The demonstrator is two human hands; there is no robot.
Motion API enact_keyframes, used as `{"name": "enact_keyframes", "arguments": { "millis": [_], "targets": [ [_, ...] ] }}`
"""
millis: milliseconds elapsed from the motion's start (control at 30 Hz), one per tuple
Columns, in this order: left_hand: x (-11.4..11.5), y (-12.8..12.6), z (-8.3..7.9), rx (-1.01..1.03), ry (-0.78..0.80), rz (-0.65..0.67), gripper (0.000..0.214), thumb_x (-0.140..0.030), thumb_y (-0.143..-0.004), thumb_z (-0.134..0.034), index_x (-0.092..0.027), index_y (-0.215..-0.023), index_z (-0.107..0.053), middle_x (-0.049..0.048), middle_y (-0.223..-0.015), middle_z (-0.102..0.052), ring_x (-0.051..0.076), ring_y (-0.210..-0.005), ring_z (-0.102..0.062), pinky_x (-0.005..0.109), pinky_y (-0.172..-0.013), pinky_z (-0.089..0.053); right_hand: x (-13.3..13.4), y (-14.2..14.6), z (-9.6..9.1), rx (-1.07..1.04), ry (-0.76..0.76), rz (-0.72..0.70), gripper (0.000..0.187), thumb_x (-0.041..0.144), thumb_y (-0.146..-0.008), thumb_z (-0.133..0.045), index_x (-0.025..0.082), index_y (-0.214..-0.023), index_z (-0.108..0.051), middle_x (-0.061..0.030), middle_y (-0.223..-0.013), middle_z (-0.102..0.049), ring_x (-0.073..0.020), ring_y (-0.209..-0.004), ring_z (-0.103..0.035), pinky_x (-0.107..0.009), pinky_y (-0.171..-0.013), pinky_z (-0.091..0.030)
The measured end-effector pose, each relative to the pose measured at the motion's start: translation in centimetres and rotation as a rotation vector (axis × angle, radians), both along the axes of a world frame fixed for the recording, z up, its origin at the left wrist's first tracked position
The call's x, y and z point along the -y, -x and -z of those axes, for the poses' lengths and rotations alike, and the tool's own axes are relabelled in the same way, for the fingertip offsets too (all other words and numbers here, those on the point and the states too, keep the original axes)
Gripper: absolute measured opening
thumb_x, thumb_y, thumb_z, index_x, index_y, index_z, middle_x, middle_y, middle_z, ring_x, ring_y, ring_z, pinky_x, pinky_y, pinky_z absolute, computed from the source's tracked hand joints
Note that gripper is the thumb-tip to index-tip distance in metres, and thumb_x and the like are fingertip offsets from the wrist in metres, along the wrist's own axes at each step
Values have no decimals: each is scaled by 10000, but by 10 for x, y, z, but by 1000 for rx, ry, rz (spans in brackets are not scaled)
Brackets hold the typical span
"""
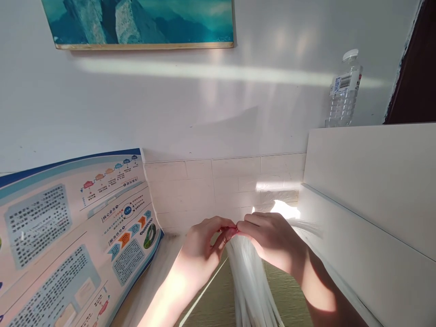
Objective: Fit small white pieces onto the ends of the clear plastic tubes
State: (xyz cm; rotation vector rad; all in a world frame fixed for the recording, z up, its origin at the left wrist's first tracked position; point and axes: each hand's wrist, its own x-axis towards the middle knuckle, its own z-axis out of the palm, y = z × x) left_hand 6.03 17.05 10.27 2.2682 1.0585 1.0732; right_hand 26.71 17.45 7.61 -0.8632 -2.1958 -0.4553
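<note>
A bundle of long, thin white plastic strips that look like cable ties [247, 277] fans out toward me over a greenish surface. My left hand [209, 238] pinches at the bundle's far, narrow end, thumb and forefinger together. Closed over the same end, my right hand [269, 231] meets the left at the fingertips. A small reddish spot shows between them; I cannot make out whether it is a band or skin. More white strips [308, 226] stick out beyond my right hand. Another pale bundle [155, 277] lies left of my left forearm, partly hidden.
A printed poster board [81, 236] stands at the left, and a white panel or box [368, 181] at the right. An apparently empty plastic bottle [344, 93] rests on the panel's top. Behind are a wall [163, 104] and a framed picture [146, 22].
</note>
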Motion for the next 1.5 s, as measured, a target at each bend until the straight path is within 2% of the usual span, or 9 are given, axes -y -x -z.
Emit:
{"name": "enact_keyframes", "arguments": {
  "millis": [267,467,667,800,933,1067,1167,1367,1500],
  "targets": [
    [-1,12,-5,104,447,143,286,-245,-959,-553,-270,-1235,-483,-22,-768,-677,164,-781,-621,334,-768,-454,0,11,1,53,-57,-53,347,-89,-761,-447,215,-825,-603,34,-685,-505,-133,-616,-346,-287,-605,-246],
    [-10,22,-5,200,619,506,446,-359,-979,-606,-208,-1329,-373,-12,-724,-646,135,-657,-606,311,-704,-462,-1,16,4,38,-137,-113,239,-34,-845,-501,191,-784,-557,33,-688,-502,-127,-636,-348,-292,-639,-274],
    [-15,20,3,376,814,687,705,-328,-877,-740,-194,-1439,-335,-12,-634,-663,130,-485,-590,243,-511,-431,8,20,1,-5,-196,-186,223,-5,-902,-499,201,-853,-569,41,-684,-512,-122,-649,-376,-301,-668,-305],
    [-9,16,5,419,956,799,672,-450,-979,-568,-201,-1526,-266,-26,-507,-627,137,-345,-524,242,-451,-376,14,14,-6,-122,-102,-216,263,-3,-921,-450,206,-853,-594,32,-709,-556,-116,-667,-447,-286,-638,-326],
    [-3,16,-5,333,792,648,737,-687,-1003,-259,-155,-1508,-325,52,-626,-690,198,-538,-644,352,-653,-474,14,8,-9,-188,70,-218,253,24,-927,-459,201,-831,-612,28,-728,-571,-103,-636,-442,-253,-574,-334],
    [2,17,-18,235,463,291,463,-594,-997,-457,-195,-1145,-639,38,-798,-679,183,-809,-619,332,-796,-439,9,8,-7,-148,70,-212,260,20,-923,-477,216,-876,-641,35,-724,-564,-105,-629,-425,-258,-598,-328],
    [7,16,-21,91,381,120,331,-530,-945,-600,-210,-945,-685,25,-923,-689,183,-913,-603,317,-819,-417,6,7,-4,-82,45,-160,289,-13,-888,-474,218,-888,-647,34,-719,-550,-116,-637,-406,-262,-603,-308],
    [4,11,-14,31,458,33,383,-488,-868,-708,-233,-1144,-640,17,-847,-696,170,-786,-592,287,-632,-355,1,4,1,39,58,-9,308,-65,-815,-517,217,-828,-641,40,-670,-477,-121,-610,-322,-274,-602,-262],
    [-2,10,-9,68,519,123,640,-448,-882,-715,-231,-1403,-414,20,-809,-713,173,-767,-614,311,-700,-423,-5,7,4,49,44,6,198,38,-890,-617,213,-803,-645,23,-740,-565,-142,-751,-458,-296,-739,-363]
  ]
}}
